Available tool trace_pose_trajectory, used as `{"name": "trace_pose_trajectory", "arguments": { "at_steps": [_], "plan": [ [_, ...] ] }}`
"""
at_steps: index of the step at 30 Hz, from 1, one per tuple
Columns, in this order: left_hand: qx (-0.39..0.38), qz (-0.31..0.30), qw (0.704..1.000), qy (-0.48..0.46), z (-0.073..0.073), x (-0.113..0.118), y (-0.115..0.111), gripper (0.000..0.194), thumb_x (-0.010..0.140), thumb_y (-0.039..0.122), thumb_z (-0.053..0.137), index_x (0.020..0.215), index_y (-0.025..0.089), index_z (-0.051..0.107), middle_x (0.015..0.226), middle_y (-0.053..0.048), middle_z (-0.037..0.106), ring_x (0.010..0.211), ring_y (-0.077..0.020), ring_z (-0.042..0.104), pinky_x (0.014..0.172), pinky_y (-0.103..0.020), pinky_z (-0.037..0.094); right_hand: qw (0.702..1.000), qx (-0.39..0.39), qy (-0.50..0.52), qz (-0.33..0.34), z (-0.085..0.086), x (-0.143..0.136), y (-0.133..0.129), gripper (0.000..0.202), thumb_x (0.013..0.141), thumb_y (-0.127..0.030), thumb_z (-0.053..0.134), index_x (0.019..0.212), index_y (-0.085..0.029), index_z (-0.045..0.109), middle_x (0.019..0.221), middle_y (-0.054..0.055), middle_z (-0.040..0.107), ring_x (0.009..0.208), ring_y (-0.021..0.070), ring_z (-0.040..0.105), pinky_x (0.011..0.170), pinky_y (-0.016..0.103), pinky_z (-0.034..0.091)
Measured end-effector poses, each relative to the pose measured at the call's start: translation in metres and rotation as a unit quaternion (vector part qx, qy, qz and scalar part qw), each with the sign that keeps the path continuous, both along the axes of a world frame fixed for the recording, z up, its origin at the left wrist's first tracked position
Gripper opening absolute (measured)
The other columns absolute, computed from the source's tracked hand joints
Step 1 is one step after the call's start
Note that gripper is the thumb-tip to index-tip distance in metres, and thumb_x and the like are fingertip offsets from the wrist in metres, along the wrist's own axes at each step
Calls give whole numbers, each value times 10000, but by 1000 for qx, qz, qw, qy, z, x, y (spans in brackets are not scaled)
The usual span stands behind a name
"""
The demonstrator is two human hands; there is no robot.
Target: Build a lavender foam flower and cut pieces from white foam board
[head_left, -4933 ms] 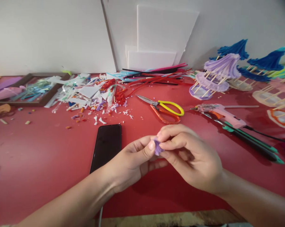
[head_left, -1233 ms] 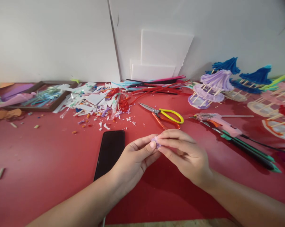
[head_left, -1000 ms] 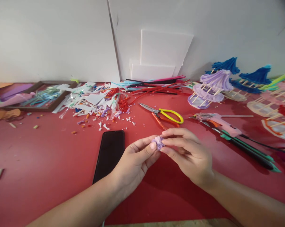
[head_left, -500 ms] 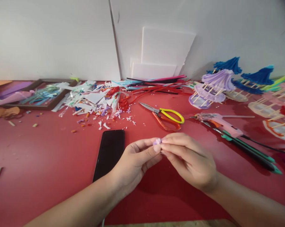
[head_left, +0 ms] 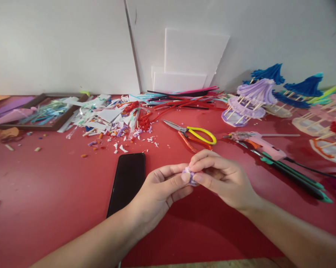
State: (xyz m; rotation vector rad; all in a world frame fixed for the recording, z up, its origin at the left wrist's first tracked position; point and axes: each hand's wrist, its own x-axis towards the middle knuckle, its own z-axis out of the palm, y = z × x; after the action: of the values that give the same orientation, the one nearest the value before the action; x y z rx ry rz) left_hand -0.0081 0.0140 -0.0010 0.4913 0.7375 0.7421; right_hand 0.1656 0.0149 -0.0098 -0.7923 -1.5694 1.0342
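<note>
Between my two hands, above the red table (head_left: 73, 186), is a small fuzzy lilac-and-white piece (head_left: 192, 179); the fingers cover much of it. My left hand (head_left: 161, 190) pinches it from the left between thumb and fingers. From the right, my right hand (head_left: 226, 180) has its thumb and fingertips closed on the same piece. Just beyond the hands lie scissors (head_left: 203, 136) with one yellow and one orange handle, the latter partly hidden by my right fingers. A black phone (head_left: 127, 178) lies flat beside my left hand.
At right are a pink glue gun (head_left: 268, 146) and green-and-black long-handled pliers (head_left: 293, 176). Behind them stand a lilac carousel-like model (head_left: 255, 93) and blue ones (head_left: 304, 91). Scraps (head_left: 112, 115), pipe cleaners (head_left: 184, 97) and a brown frame (head_left: 48, 126) line the back; white boards (head_left: 196, 52) lean there.
My right thumb and fingers have shifted on the lilac piece, with the index finger raised higher. More of the piece shows now. The view has moved slightly.
</note>
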Motion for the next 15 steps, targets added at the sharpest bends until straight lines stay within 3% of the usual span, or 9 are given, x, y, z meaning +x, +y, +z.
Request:
{"name": "trace_pose_trajectory", "arguments": {
  "at_steps": [5, 9, 13, 15],
  "plan": [
    [14, -1, 1000, 14, -2, 0, -2, 151, 766, 180, 743, 916, 165, 728, 904, -13, 723, 804, -72, 654, 768, -161, 516, 990, 68, -117, -44, 2, 3, -3, 173, 837, -127, 620, 911, -258, 707, 965, 24, 573, 859, 118, 614, 766, 254, 553],
    [35, 26, 999, 22, -2, 2, -5, 190, 731, 192, 777, 909, 198, 711, 910, 0, 723, 822, -82, 656, 769, -179, 517, 986, 97, -121, -62, -1, 6, -3, 217, 851, -140, 617, 972, -301, 697, 1070, 19, 548, 998, 121, 584, 886, 244, 523],
    [87, 58, 993, 46, -3, 1, -3, 401, 693, 186, 808, 1057, 227, 646, 933, -3, 716, 865, -111, 655, 804, -220, 511, 993, 58, -103, -20, -3, 6, 0, 346, 890, -219, 587, 1205, -362, 596, 1195, 33, 546, 1152, 155, 541, 960, 288, 493],
    [98, 57, 993, 39, -3, 0, -2, 474, 690, 179, 811, 1115, 226, 606, 928, -15, 716, 863, -117, 659, 810, -224, 503, 992, 45, -114, 16, -3, 4, 1, 349, 892, -243, 589, 1221, -359, 588, 1211, 41, 568, 1173, 173, 539, 981, 320, 479]
  ]
}}
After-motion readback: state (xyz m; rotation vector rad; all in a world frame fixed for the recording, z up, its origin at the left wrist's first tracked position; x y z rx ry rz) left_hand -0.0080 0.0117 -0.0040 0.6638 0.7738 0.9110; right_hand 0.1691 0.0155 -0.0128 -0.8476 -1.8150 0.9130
